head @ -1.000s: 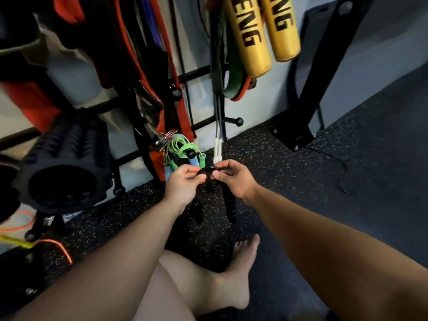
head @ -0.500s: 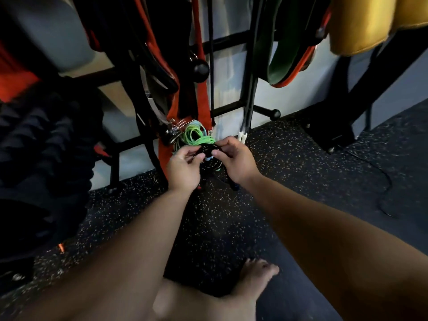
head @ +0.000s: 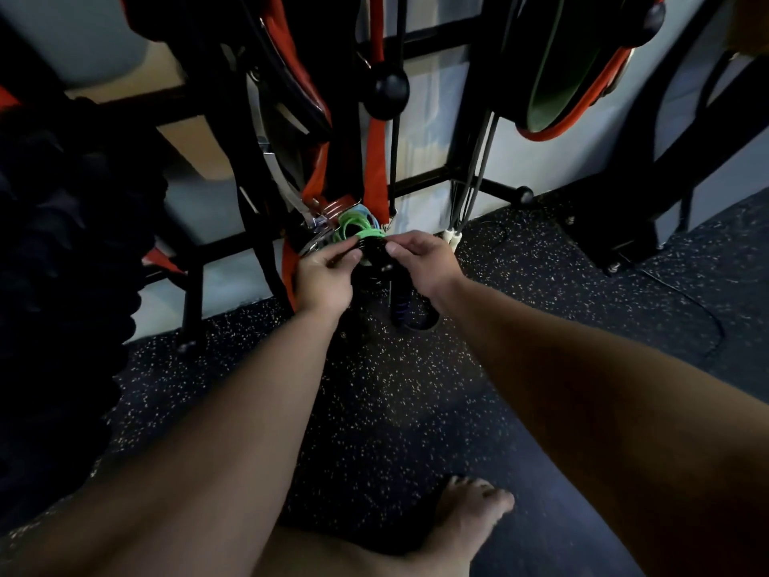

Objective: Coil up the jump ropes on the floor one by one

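Note:
A black jump rope [head: 374, 249], wound into a small coil, is held up in front of the rack between both hands. My left hand [head: 324, 276] pinches the coil's left side and my right hand [head: 420, 260] pinches its right side. The rope's black handles [head: 401, 301] hang down below the coil, just above the floor. Right behind the black coil, a coiled green jump rope [head: 358, 226] hangs on the rack.
A black storage rack [head: 420, 183] stands against the wall, hung with red straps [head: 374, 160], resistance bands [head: 574, 77] and white-tipped cords [head: 451, 237]. A dark foam roller [head: 62, 243] fills the left. A thin black cable [head: 699, 310] lies on the speckled floor. My bare foot [head: 466, 518] rests below.
Both hands, still holding the black coil, have moved forward and closer to the rack, up against the hanging green rope. The view has tilted down and nearer.

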Motion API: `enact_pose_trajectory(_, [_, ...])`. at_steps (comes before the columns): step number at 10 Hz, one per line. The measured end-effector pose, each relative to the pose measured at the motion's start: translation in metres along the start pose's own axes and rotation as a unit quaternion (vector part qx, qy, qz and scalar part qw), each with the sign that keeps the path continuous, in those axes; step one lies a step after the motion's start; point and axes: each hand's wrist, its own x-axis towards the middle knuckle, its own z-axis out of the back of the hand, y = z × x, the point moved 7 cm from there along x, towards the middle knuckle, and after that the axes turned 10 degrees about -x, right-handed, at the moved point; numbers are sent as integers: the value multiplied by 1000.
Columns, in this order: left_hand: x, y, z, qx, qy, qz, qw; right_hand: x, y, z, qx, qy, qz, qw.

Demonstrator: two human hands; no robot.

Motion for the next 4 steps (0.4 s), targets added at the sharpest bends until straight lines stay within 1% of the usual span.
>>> enact_pose_trajectory(1, [9, 0, -2, -28, -10, 25, 999, 18, 5, -7, -64, -17, -21, 998])
enact_pose_trajectory(2, [12, 2, -4, -41, -16, 31, 999, 19, 4, -8, -63, -16, -38, 997])
enact_pose_trajectory(3, [8, 4, -6, -48, -22, 19, 998, 5, 3, 0, -55, -5, -28, 998])
enact_pose_trajectory(4, [5, 8, -5, -30, -40, 23, 998, -7, 4, 7, -56, -9, -12, 998])
